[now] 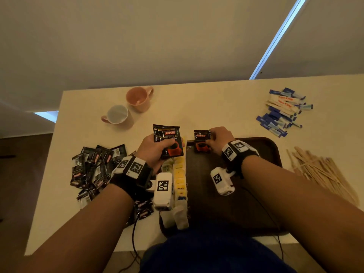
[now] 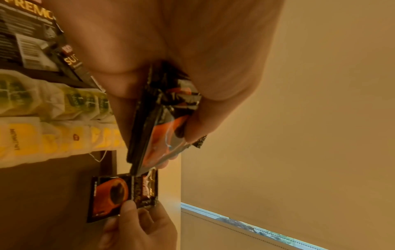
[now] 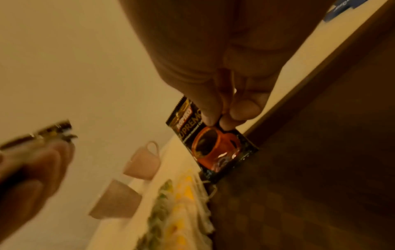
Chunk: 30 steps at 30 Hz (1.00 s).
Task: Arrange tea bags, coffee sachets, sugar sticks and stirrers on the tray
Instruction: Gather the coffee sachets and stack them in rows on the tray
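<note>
Coffee sachet (image 1: 201, 140): a single black foil sachet with an orange cup print, at the far left corner of the brown tray (image 1: 262, 152); its lower edge looks to touch the tray while its top overhangs the rim.
Right hand (image 1: 219, 139): thumb and fingertips (image 3: 210, 118) pinch the sachet's upper edge.
Left hand (image 1: 157, 148): fingers curled round a fanned stack of sachets (image 1: 169, 142), held above the tray's left edge.
Tea bags (image 1: 180, 174): two rows, yellow-tagged and green-tagged, run along the tray's left side, just beside the sachet being placed.
Sachet pile (image 1: 94, 166): loose sachets on the counter (image 1: 216, 107), left of the tray.
Sugar sticks (image 1: 283, 111): heaped at the far right of the counter, off the tray.
Stirrers (image 1: 323, 172): wooden, fanned on the counter right of the tray, off it.
Mugs (image 1: 126, 107): two, far left of the counter, apart from the tray.
Handling, judged: sachets are light, thin and pliable; the foil is glossy and likely slippery, so a stack may slide apart. Best hold is a pinch on the crimped edge seam, not the filled middle.
Progress, judged: tea bags placed; coffee row starting; sugar and stirrers not yet done.
</note>
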Each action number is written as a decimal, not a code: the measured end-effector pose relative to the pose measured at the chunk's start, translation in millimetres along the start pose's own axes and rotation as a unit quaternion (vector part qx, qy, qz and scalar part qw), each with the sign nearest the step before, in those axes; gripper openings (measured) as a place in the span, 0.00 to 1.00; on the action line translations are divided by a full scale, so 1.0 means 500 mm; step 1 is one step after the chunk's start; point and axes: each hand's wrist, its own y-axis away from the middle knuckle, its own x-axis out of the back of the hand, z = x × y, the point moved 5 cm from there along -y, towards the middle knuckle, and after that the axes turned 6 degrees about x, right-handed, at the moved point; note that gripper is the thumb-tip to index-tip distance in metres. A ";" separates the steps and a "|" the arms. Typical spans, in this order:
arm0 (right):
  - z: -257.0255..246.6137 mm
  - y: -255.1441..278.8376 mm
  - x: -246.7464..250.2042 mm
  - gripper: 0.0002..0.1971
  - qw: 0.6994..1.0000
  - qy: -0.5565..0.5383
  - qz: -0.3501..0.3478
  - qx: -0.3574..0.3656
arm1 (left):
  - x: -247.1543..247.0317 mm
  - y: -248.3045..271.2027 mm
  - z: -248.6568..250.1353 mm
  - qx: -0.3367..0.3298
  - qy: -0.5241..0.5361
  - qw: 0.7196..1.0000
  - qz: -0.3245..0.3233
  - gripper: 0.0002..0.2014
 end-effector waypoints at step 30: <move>0.022 -0.080 -0.077 0.09 0.999 -0.018 0.039 -0.014 | 0.007 -0.021 -0.056 0.049 0.056 0.997 -0.009 0.16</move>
